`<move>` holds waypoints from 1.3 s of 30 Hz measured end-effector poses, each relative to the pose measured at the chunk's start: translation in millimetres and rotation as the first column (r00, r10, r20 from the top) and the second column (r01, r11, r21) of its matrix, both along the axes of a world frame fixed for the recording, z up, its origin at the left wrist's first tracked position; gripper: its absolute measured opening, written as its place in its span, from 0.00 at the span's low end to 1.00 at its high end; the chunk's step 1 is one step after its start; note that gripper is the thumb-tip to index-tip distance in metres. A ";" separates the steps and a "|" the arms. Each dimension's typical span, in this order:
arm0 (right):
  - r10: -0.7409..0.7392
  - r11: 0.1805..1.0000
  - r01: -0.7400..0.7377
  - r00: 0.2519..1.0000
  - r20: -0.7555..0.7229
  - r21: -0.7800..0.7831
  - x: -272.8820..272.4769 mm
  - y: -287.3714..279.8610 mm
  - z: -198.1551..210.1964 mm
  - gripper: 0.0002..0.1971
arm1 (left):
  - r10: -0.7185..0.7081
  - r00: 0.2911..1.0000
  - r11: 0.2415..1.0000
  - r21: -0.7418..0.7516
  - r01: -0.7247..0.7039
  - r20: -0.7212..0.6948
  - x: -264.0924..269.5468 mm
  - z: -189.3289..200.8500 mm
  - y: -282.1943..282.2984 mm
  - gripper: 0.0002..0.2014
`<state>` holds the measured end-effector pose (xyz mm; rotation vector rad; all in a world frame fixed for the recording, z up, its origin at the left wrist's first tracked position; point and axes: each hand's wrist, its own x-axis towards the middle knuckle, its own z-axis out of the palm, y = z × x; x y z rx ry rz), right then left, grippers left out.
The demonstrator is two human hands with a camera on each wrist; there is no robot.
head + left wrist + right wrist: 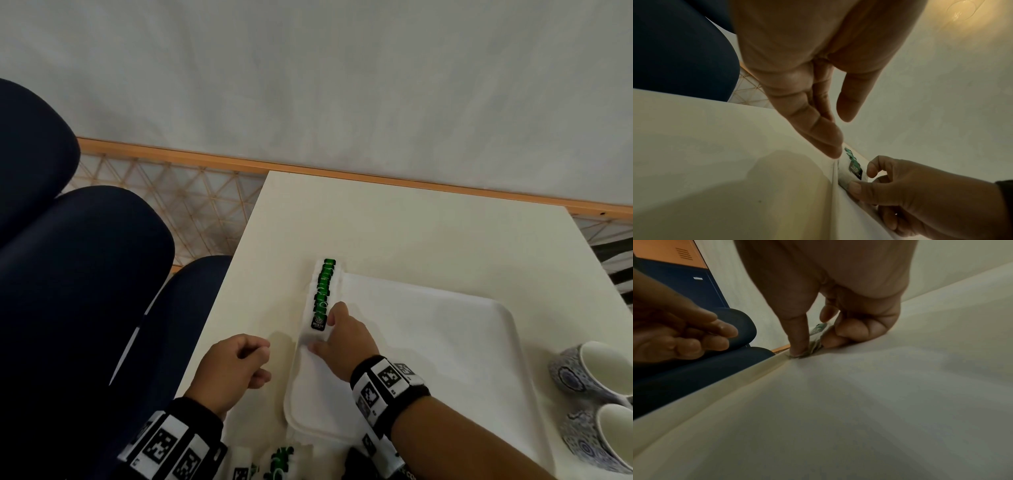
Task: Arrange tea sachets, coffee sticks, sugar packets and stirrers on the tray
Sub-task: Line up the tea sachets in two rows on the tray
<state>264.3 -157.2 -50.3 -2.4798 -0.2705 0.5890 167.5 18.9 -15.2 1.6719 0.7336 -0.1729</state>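
Tea sachets [323, 294] in a row along the tray's [479, 359] left rim, long axis running away, nearest one pinched by right hand [342, 337]; left hand [233, 370] beside the rim, loosely curled, empty.

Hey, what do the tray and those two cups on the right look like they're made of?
The tray looks like matte white plastic: smooth surface, rounded moulded corners, raised rim. The two cups look like glazed ceramic, probably porcelain: blue patterned outsides, plain white insides with a slight sheen.
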 end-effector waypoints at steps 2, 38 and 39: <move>0.013 1.000 -0.013 1.000 0.003 0.000 0.0 -0.2 -0.8 0.24 | 0.004 1.000 1.000 0.004 -0.004 -0.002 -1.0 0.6 0.8 0.05; 0.714 0.656 -0.748 0.658 -0.240 -0.099 -118.9 18.5 42.4 0.25 | -0.452 0.769 0.414 0.658 0.629 -0.451 -140.9 -19.0 -15.3 0.22; 0.708 0.671 -0.738 0.667 -0.230 -0.076 -120.6 18.0 41.8 0.21 | -0.454 0.771 0.412 0.662 0.626 -0.447 -140.8 -19.9 -15.4 0.22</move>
